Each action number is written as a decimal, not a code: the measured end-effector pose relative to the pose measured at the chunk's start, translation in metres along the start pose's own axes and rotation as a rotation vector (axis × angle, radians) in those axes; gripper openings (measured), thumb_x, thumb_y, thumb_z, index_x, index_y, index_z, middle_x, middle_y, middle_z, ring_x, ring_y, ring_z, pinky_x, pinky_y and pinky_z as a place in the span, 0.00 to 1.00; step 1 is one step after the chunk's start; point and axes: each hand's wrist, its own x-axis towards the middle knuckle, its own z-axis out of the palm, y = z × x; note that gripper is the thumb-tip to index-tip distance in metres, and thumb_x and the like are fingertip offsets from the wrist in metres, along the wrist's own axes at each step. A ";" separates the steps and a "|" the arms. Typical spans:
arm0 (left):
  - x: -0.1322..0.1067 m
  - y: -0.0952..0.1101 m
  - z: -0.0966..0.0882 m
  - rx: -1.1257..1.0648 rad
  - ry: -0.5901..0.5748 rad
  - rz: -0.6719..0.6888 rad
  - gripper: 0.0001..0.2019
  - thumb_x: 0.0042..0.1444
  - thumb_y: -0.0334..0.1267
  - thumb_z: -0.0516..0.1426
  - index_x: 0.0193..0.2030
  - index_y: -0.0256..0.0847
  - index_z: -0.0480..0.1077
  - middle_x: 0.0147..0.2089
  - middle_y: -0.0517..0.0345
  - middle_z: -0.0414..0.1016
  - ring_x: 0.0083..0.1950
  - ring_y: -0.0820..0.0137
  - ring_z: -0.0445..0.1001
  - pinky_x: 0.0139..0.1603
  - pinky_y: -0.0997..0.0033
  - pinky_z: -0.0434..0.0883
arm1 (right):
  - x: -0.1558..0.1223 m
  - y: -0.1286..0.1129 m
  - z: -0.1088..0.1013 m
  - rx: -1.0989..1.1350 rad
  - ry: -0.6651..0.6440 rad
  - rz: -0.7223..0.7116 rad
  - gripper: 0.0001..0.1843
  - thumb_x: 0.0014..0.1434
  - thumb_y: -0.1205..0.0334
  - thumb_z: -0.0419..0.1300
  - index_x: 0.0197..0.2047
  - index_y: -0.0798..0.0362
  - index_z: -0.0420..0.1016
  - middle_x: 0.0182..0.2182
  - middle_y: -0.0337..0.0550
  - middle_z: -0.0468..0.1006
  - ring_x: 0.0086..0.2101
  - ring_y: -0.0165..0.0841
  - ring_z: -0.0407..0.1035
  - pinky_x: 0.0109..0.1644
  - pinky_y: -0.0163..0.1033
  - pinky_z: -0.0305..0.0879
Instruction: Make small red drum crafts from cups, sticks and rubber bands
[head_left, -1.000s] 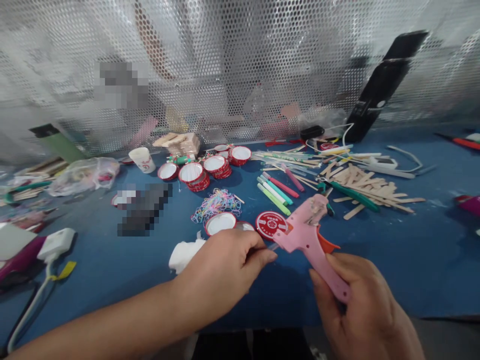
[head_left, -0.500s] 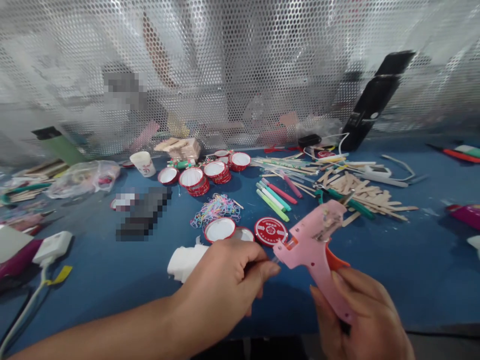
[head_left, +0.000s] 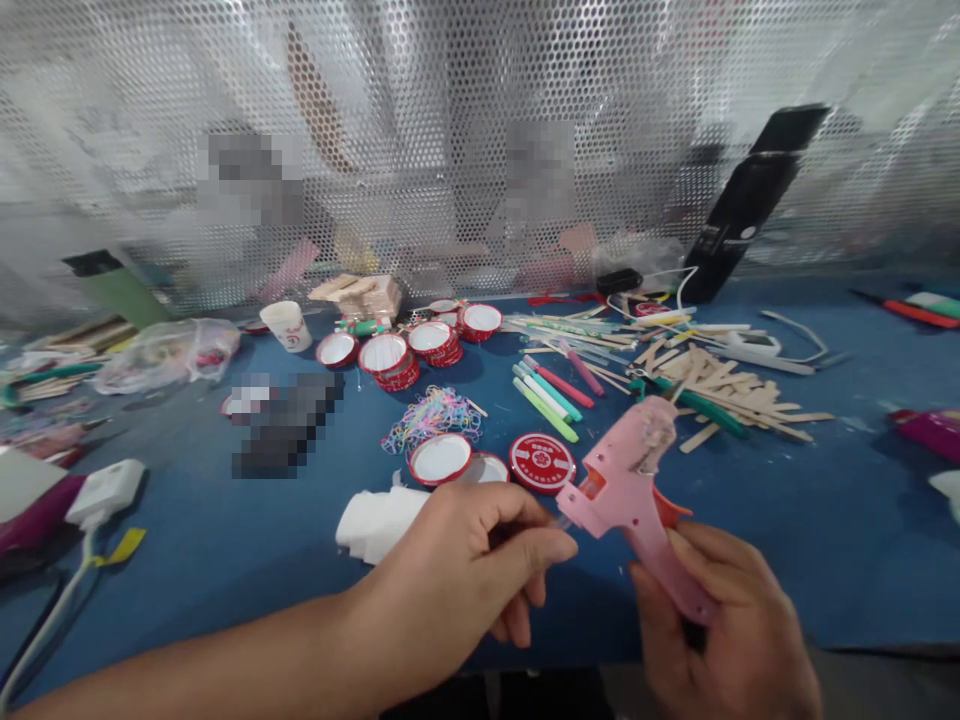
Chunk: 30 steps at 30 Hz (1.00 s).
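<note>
A pink hot glue gun (head_left: 628, 470) is gripped by its handle in my right hand (head_left: 739, 620), its nozzle pointing up and away to the right. At the rear of the gun, my left hand (head_left: 480, 580) pinches a short, clear glue stick (head_left: 564, 521) that sticks out of the back opening. The orange trigger (head_left: 670, 507) shows in front of the handle. Just beyond my left hand lie a red printed lid (head_left: 542, 462), an upturned white-lined lid (head_left: 441, 459) and a crumpled white tissue (head_left: 375, 522).
Stacked red lids (head_left: 388, 362), a paper cup (head_left: 286, 327), coloured rubber bands (head_left: 435, 418) and markers (head_left: 546, 408) lie farther back. Wooden sticks (head_left: 739, 395) with green-handled pliers (head_left: 697, 405) are to the right. A perforated screen (head_left: 480, 150) stands behind; a white power plug (head_left: 105, 492) is at left.
The glue gun has tilted slightly, its rear end shifting a little right. My left hand has followed rightward, still pinching the glue stick, and its lower fingers have loosened.
</note>
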 end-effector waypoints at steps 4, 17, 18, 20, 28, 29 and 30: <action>-0.003 -0.002 -0.003 -0.121 -0.077 -0.016 0.19 0.61 0.52 0.54 0.33 0.36 0.69 0.29 0.59 0.72 0.27 0.76 0.75 0.29 0.79 0.71 | 0.006 -0.001 -0.001 -0.014 0.027 0.035 0.12 0.65 0.55 0.54 0.40 0.55 0.71 0.35 0.51 0.75 0.35 0.39 0.71 0.36 0.44 0.69; -0.011 -0.004 0.012 -0.138 -0.078 -0.231 0.17 0.58 0.50 0.55 0.32 0.36 0.70 0.21 0.62 0.68 0.17 0.79 0.64 0.19 0.81 0.61 | 0.009 0.001 -0.005 0.092 0.007 -0.072 0.10 0.65 0.63 0.56 0.48 0.56 0.66 0.40 0.50 0.73 0.41 0.38 0.71 0.41 0.39 0.69; -0.011 -0.004 0.013 -0.161 -0.088 -0.242 0.17 0.58 0.50 0.55 0.33 0.36 0.70 0.21 0.62 0.69 0.18 0.79 0.65 0.20 0.80 0.63 | 0.009 0.002 -0.006 0.091 0.008 -0.079 0.10 0.65 0.63 0.56 0.48 0.56 0.66 0.40 0.49 0.73 0.40 0.37 0.71 0.41 0.39 0.69; -0.011 -0.004 0.014 -0.213 -0.119 -0.240 0.18 0.59 0.51 0.56 0.36 0.35 0.71 0.26 0.59 0.73 0.22 0.78 0.70 0.26 0.78 0.68 | 0.009 0.005 -0.008 0.070 0.013 -0.069 0.10 0.65 0.63 0.56 0.48 0.56 0.66 0.40 0.49 0.73 0.40 0.38 0.71 0.40 0.40 0.69; -0.003 -0.057 0.025 -0.238 -0.427 -0.134 0.49 0.49 0.56 0.65 0.72 0.46 0.46 0.57 0.39 0.74 0.51 0.58 0.78 0.52 0.57 0.71 | 0.017 0.049 -0.038 -0.214 -0.016 0.121 0.14 0.64 0.54 0.53 0.41 0.56 0.73 0.37 0.53 0.77 0.38 0.44 0.72 0.45 0.49 0.68; -0.001 -0.064 0.028 -0.210 -0.451 -0.141 0.50 0.48 0.56 0.65 0.72 0.45 0.47 0.57 0.38 0.74 0.53 0.56 0.77 0.54 0.54 0.70 | 0.020 0.057 -0.042 -0.252 -0.014 0.131 0.15 0.64 0.53 0.53 0.41 0.56 0.73 0.37 0.53 0.77 0.38 0.45 0.72 0.47 0.50 0.67; 0.001 -0.069 0.031 -0.163 -0.481 -0.137 0.49 0.47 0.56 0.65 0.72 0.45 0.48 0.58 0.39 0.74 0.55 0.55 0.76 0.56 0.53 0.69 | 0.022 0.066 -0.045 -0.302 0.009 0.130 0.16 0.64 0.52 0.52 0.42 0.56 0.73 0.37 0.54 0.78 0.40 0.45 0.72 0.49 0.51 0.67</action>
